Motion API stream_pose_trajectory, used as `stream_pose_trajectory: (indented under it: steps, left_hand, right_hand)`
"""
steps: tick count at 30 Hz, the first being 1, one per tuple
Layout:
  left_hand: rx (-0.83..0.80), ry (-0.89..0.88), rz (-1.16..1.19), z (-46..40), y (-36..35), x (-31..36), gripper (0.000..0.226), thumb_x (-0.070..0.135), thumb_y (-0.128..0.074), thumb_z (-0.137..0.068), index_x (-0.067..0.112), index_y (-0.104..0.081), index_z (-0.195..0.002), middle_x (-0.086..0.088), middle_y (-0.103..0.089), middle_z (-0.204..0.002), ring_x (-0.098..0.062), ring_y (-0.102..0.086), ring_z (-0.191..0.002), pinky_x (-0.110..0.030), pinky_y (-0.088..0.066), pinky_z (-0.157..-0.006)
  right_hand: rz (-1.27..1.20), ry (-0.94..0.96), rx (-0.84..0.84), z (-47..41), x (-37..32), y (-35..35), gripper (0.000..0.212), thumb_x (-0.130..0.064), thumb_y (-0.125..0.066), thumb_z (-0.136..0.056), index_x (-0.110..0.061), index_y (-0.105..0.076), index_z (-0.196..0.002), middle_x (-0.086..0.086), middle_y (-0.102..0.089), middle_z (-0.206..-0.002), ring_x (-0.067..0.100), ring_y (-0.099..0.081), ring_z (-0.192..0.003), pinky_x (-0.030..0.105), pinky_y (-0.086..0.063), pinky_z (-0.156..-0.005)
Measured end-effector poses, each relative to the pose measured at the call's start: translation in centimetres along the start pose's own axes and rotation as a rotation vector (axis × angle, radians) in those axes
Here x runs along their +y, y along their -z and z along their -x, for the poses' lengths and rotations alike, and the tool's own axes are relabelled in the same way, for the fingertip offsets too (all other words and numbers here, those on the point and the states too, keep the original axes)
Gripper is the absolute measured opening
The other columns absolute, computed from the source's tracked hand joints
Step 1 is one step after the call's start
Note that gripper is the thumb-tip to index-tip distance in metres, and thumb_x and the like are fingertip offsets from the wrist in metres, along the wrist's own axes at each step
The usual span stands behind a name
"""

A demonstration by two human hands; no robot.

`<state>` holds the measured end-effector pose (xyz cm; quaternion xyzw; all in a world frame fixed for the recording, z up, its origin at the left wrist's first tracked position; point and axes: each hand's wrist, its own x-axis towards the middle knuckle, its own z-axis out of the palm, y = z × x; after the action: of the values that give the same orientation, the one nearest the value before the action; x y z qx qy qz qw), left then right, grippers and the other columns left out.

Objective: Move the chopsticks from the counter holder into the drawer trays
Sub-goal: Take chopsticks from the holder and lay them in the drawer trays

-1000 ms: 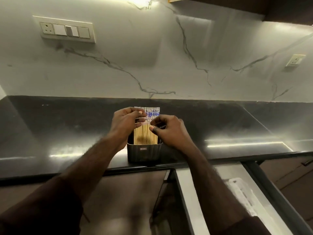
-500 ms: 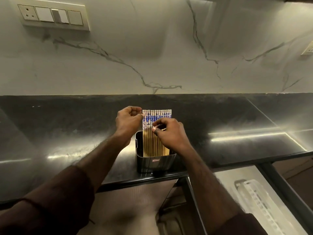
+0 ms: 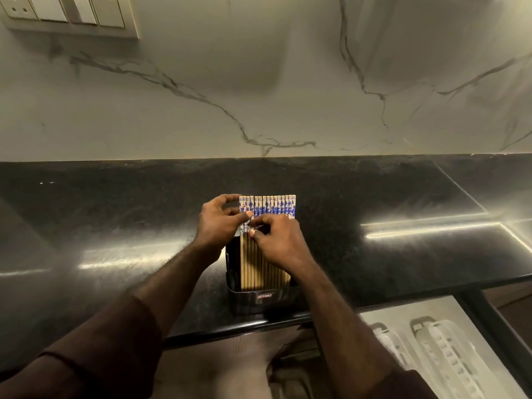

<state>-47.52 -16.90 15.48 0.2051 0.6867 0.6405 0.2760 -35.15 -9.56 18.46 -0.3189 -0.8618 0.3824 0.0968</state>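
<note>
A row of wooden chopsticks with blue-and-white patterned tops stands upright in a dark rectangular holder near the front edge of the black counter. My left hand curls around the leftmost chopsticks, thumb and fingers pinching their patterned ends. My right hand lies over the front of the row and pinches chopsticks just below the patterned part. At lower right an open drawer holds white plastic trays.
A marble backsplash rises behind the counter, with a switch panel at upper left. The drawer's dark frame runs along the right. Below the counter edge lies dim floor and cabinet space.
The view has tilted down and closer. Both hands have stayed at the chopstick tops; my right hand has shifted slightly left toward the leftmost sticks.
</note>
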Motion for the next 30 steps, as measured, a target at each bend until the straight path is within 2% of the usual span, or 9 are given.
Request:
stream_pose_trajectory:
  steps: [7,13,17,19,21,24,26,30]
  left_hand:
    - [-0.003,-0.06,-0.006,0.4,0.4,0.4,0.026,0.004,-0.075,-0.08,0.023,-0.066,-0.095,0.001,-0.077,-0.084,-0.008,-0.075,-0.08,-0.019,-0.059,-0.065]
    - [-0.015,-0.195,-0.014,2.2,1.7,4.1,0.024,0.005,-0.075,-0.079,0.018,-0.069,-0.099,-0.005,-0.076,-0.092,-0.015,-0.075,-0.085,-0.029,-0.06,-0.077]
    - [-0.093,-0.293,0.048,4.1,2.1,8.2,0.029,0.003,-0.076,-0.078,0.01,-0.071,-0.105,-0.007,-0.077,-0.094,-0.019,-0.075,-0.087,-0.031,-0.06,-0.078]
    - [-0.142,-0.325,0.061,5.1,2.2,10.1,0.029,0.003,-0.077,-0.077,0.011,-0.071,-0.105,-0.005,-0.078,-0.093,-0.019,-0.075,-0.087,-0.031,-0.061,-0.077]
    - [-0.176,-0.335,0.092,6.1,2.2,11.9,0.029,0.003,-0.077,-0.076,0.011,-0.071,-0.103,-0.005,-0.078,-0.093,-0.02,-0.075,-0.086,-0.032,-0.061,-0.077]
    - [-0.213,-0.329,0.161,7.6,2.0,14.2,0.024,0.002,-0.077,-0.075,0.014,-0.072,-0.095,-0.004,-0.079,-0.089,-0.021,-0.076,-0.083,-0.029,-0.06,-0.071]
    - [-0.231,-0.32,0.21,8.5,1.6,15.5,0.021,0.002,-0.076,-0.075,0.014,-0.072,-0.092,-0.004,-0.079,-0.087,-0.022,-0.076,-0.081,-0.026,-0.06,-0.067]
    - [-0.265,-0.284,0.279,10.5,0.0,17.2,0.02,0.002,-0.075,-0.076,0.011,-0.072,-0.093,-0.006,-0.078,-0.087,-0.024,-0.076,-0.082,-0.029,-0.06,-0.067]
  right_hand:
    - [0.009,-0.024,0.01,-0.1,0.0,-0.6,0.032,-0.022,-0.063,-0.092,-0.019,-0.062,-0.124,0.0,-0.067,-0.119,0.006,-0.061,-0.1,0.028,-0.052,-0.089]
    - [-0.072,0.021,0.053,0.9,-1.4,-0.4,0.038,-0.022,-0.063,-0.092,-0.022,-0.056,-0.13,0.002,-0.067,-0.119,0.002,-0.061,-0.088,0.018,-0.049,-0.075]
    - [-0.133,0.063,0.116,2.7,-3.4,-0.1,0.033,-0.025,-0.059,-0.095,-0.022,-0.057,-0.128,0.002,-0.067,-0.12,0.008,-0.064,-0.092,0.031,-0.054,-0.084]
    - [-0.183,0.095,0.164,4.1,-4.2,0.3,0.027,-0.026,-0.057,-0.096,-0.023,-0.06,-0.122,-0.003,-0.068,-0.112,0.001,-0.063,-0.085,0.025,-0.051,-0.076]
    - [-0.258,0.106,0.184,5.5,-4.7,1.1,0.024,-0.026,-0.057,-0.096,-0.022,-0.064,-0.118,-0.004,-0.071,-0.105,0.003,-0.065,-0.086,0.026,-0.052,-0.075]
    - [-0.398,0.096,0.136,8.3,-4.6,2.9,0.019,-0.021,-0.058,-0.096,-0.014,-0.067,-0.111,0.001,-0.074,-0.099,0.014,-0.07,-0.091,0.039,-0.056,-0.087]
    - [-0.482,0.089,0.078,10.1,-4.1,4.1,0.019,-0.017,-0.057,-0.096,-0.009,-0.066,-0.111,0.005,-0.074,-0.1,0.02,-0.071,-0.092,0.045,-0.056,-0.09]
    - [-0.583,0.063,-0.024,13.7,-2.6,6.8,0.019,-0.013,-0.057,-0.095,-0.007,-0.066,-0.111,0.01,-0.074,-0.102,0.023,-0.071,-0.096,0.045,-0.057,-0.089]
